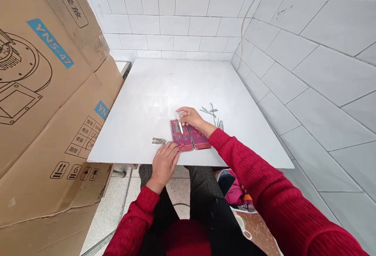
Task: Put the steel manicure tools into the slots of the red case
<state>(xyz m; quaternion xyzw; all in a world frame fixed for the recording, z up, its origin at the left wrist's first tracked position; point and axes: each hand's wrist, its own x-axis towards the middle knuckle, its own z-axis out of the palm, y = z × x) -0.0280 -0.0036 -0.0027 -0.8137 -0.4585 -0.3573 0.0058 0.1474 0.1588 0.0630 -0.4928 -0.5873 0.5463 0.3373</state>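
An opened manicure case with a purple-red lining lies near the table's front edge. Several slim metal tools sit under the elastic loops of its left half. My left hand grips the case's near left corner, fingers on its edge. Over the left half, my right hand pinches a slim, pale, flat tool, tilted and pointing down to the loops; its exact kind is unclear. A pair of silver nail clippers lies left of the case. Beyond my right wrist are several metal tools, some crossing, and another clipper-like piece.
The white tabletop meets tiled walls at the back and right. A large cardboard box stands along the left side. Down the right wall runs a cable. Colourful cloth lies below the table at right.
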